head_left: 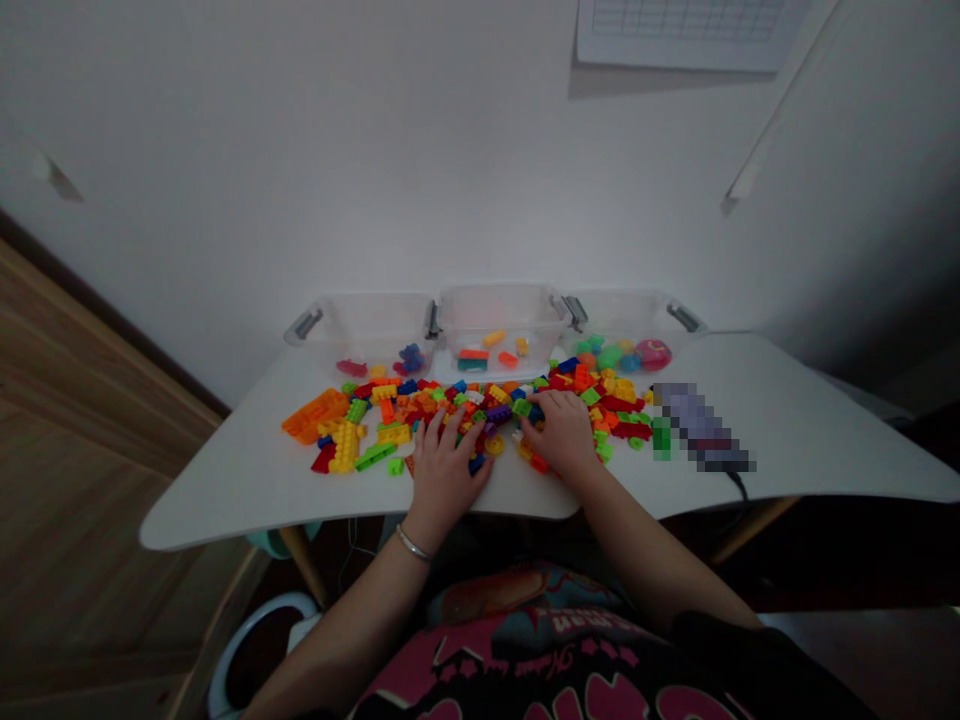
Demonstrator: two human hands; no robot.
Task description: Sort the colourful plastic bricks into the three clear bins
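Note:
A loose spread of colourful plastic building bricks [465,405] covers the middle of the white table [795,440]. My left hand [448,470] lies at the pile's near edge, its spread fingers touching the bricks. My right hand [562,432] rests on the pile's right part, fingertips on green and blue bricks [523,408]. Neither hand shows a held piece. Off to the left lie an orange plate-like brick [315,415] and a stack of yellow bricks [345,447].
Several clear plastic bins stand along the wall: left [367,330], middle [499,322], right [622,320], each with a few pieces inside. A blurred object [701,428] with a black cable [739,485] lies right of the bricks. A paper chart [682,30] hangs above.

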